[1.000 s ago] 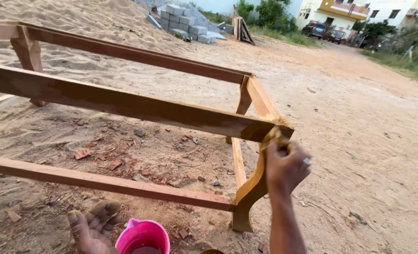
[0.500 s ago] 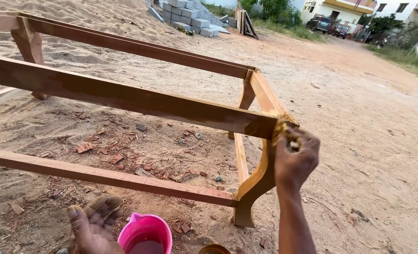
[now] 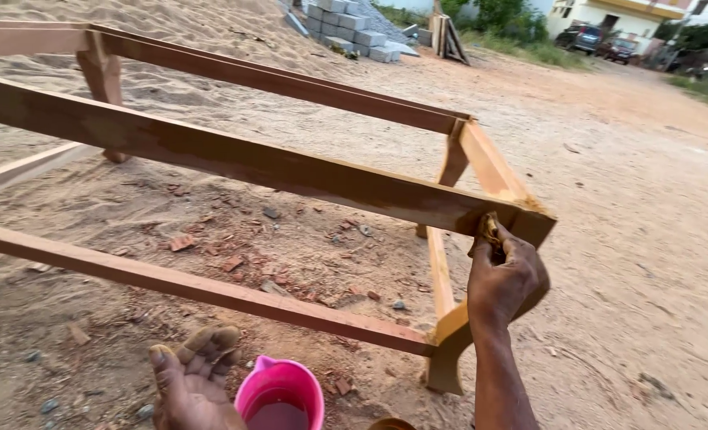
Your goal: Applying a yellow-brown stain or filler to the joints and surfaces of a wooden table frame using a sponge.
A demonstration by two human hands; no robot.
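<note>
Out on the sandy ground, I've got my right hand closed around a small yellowish rag, pressing it against the underside of the near rail's end, right at the corner of the wooden frame. That rag is bunched between my fingers and the wood, so it's touching both. The frame's curved leg drops to the dirt just below that hand, partly behind my wrist

My left hand is low at the bottom edge, fingers loosely spread and stained brown, holding nothing, palm facing up-ish. Just beside it to the right sits a pink cup with dark reddish liquid inside, not touching the hand as far as I can tell

Under the frame there are broken brick bits scattered over the dirt. Far back there's a stack of grey concrete blocks on the sand pile, and parked vehicles near a building, well apart from everything I'm handling
</note>
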